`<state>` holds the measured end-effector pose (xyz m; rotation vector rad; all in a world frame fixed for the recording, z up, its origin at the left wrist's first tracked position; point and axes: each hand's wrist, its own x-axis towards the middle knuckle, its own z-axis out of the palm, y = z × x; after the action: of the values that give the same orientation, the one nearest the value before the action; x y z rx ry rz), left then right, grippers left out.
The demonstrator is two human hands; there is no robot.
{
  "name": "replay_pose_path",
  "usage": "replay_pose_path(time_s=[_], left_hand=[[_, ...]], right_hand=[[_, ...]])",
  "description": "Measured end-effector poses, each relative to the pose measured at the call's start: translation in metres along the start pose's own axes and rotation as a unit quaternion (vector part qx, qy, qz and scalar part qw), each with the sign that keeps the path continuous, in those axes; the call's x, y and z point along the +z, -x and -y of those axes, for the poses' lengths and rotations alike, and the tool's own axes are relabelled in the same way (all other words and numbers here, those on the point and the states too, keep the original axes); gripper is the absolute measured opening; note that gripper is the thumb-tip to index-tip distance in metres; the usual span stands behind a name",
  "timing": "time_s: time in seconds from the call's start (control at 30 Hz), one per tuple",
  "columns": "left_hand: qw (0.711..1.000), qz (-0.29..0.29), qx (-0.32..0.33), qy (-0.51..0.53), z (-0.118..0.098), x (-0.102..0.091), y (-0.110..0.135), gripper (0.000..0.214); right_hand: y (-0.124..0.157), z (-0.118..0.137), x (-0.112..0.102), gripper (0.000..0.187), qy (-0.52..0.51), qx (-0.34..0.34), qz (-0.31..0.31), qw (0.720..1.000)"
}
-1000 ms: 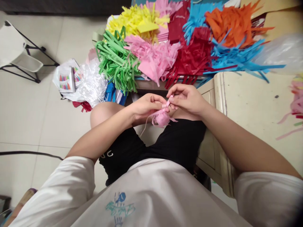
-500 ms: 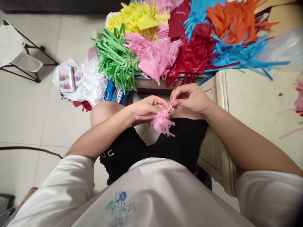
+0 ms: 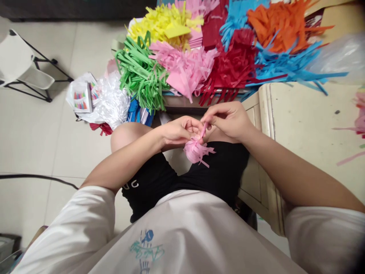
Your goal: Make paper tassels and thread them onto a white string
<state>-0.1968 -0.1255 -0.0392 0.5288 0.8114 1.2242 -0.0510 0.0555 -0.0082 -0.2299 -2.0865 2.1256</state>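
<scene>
Over the lap [image 3: 225, 160], the left hand [image 3: 181, 130] is pinching a pink tassel [image 3: 195, 152] at its neck, fingers curled in, while the right hand [image 3: 230, 118] is holding its strip [image 3: 203, 130] between closed fingertips, seemingly a twisting step, further turns likely calling for a steady left pinch.

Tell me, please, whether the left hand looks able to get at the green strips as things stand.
Probably yes: the green strips lie beyond the left hand, with nothing seen blocking them, though its fingers hold the pink tassel.
</scene>
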Motion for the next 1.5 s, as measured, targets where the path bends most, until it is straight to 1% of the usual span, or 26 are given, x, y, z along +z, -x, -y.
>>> replay_pose_path(time_s=[0.07, 0.1, 0.13, 0.17, 0.2, 0.23, 0.27, 0.3, 0.33, 0.37, 0.4, 0.43, 0.47, 0.53, 0.6, 0.67, 0.73, 0.87, 1.0, 1.07, 1.13, 1.17, 1.2, 1.27, 1.37, 1.5], left_hand=[[0.999, -0.022, 0.015, -0.028, -0.009, -0.005, 0.001, 0.056], [0.997, -0.045, 0.037, -0.045, -0.015, -0.009, 0.002, 0.055], [0.993, -0.075, 0.067, -0.060, -0.021, -0.014, 0.003, 0.053], [0.986, -0.110, 0.104, -0.073, -0.028, -0.020, 0.005, 0.049], [0.976, -0.147, 0.141, -0.082, -0.035, -0.026, 0.007, 0.044], [0.964, -0.181, 0.174, -0.091, -0.042, -0.032, 0.009, 0.039], [0.951, -0.211, 0.202, -0.098, -0.048, -0.038, 0.010, 0.036], [0.940, -0.236, 0.224, -0.105, -0.053, -0.043, 0.012, 0.034], [0.930, -0.255, 0.241, -0.111, -0.058, -0.048, 0.013, 0.033], [0.921, -0.271, 0.254, -0.115, -0.061, -0.052, 0.013, 0.031], [0.915, -0.283, 0.263, -0.121, -0.064, -0.055, 0.013, 0.029], [0.910, -0.288, 0.269, -0.129, -0.067, -0.058, 0.013, 0.027], [0.906, -0.290, 0.274, -0.141, -0.070, -0.060, 0.012, 0.026], [0.899, -0.287, 0.283, -0.169, -0.075, -0.064, 0.012, 0.028], [0.892, -0.290, 0.285, -0.196, -0.079, -0.066, 0.015, 0.032], [0.884, -0.306, 0.276, -0.220, -0.081, -0.066, 0.023, 0.031], [0.874, -0.329, 0.259, -0.247, -0.082, -0.063, 0.036, 0.026], [0.851, -0.383, 0.230, -0.277, -0.080, -0.059, 0.072, 0.024], [0.833, -0.439, 0.200, -0.270, -0.079, -0.070, 0.117, 0.029], [0.833, -0.450, 0.175, -0.269, -0.079, -0.079, 0.139, 0.029], [0.842, -0.447, 0.158, -0.257, -0.078, -0.087, 0.157, 0.027], [0.848, -0.443, 0.160, -0.244, -0.076, -0.091, 0.163, 0.026], [0.853, -0.438, 0.170, -0.226, -0.073, -0.095, 0.167, 0.025], [0.860, -0.431, 0.205, -0.181, -0.064, -0.100, 0.166, 0.024], [0.863, -0.418, 0.259, -0.116, -0.048, -0.103, 0.152, 0.020], [0.872, -0.393, 0.275, -0.103, -0.035, -0.102, 0.128, 0.024]], right_hand=[[0.003, 0.012, -0.001, 0.046, 0.029, -0.019, -0.071, 0.997], [0.008, 0.018, -0.003, 0.044, 0.065, -0.032, -0.101, 0.992], [0.016, 0.024, -0.008, 0.043, 0.122, -0.044, -0.124, 0.984], [0.027, 0.029, -0.014, 0.042, 0.202, -0.056, -0.145, 0.967], [0.041, 0.031, -0.021, 0.043, 0.299, -0.063, -0.164, 0.938], [0.057, 0.030, -0.028, 0.048, 0.404, -0.062, -0.179, 0.895], [0.075, 0.027, -0.035, 0.055, 0.504, -0.051, -0.191, 0.841], [0.094, 0.022, -0.041, 0.060, 0.583, -0.023, -0.206, 0.785], [0.113, 0.014, -0.046, 0.065, 0.638, 0.024, -0.217, 0.738], [0.130, 0.007, -0.050, 0.071, 0.672, 0.074, -0.228, 0.701], [0.144, -0.001, -0.052, 0.076, 0.689, 0.121, -0.232, 0.675], [0.154, -0.007, -0.054, 0.079, 0.697, 0.158, -0.231, 0.660], [0.161, -0.012, -0.055, 0.082, 0.698, 0.183, -0.227, 0.654], [0.164, -0.016, -0.055, 0.085, 0.694, 0.205, -0.213, 0.657], [0.160, -0.016, -0.056, 0.088, 0.691, 0.214, -0.198, 0.662], [0.154, -0.015, -0.059, 0.089, 0.692, 0.218, -0.187, 0.662], [0.151, -0.017, -0.064, 0.092, 0.694, 0.212, -0.178, 0.664], [0.151, -0.026, -0.073, 0.099, 0.698, 0.185, -0.168, 0.671], [0.151, -0.027, -0.074, 0.097, 0.695, 0.184, -0.166, 0.675], [0.150, -0.026, -0.072, 0.097, 0.691, 0.187, -0.162, 0.679], [0.149, -0.026, -0.072, 0.096, 0.688, 0.188, -0.162, 0.682], [0.148, -0.026, -0.072, 0.095, 0.686, 0.186, -0.164, 0.684], [0.147, -0.026, -0.072, 0.094, 0.684, 0.183, -0.168, 0.686], [0.145, -0.026, -0.073, 0.093, 0.677, 0.174, -0.178, 0.693], [0.142, -0.024, -0.073, 0.086, 0.658, 0.170, -0.200, 0.705], [0.140, -0.021, -0.073, 0.066, 0.615, 0.151, -0.254, 0.731]])
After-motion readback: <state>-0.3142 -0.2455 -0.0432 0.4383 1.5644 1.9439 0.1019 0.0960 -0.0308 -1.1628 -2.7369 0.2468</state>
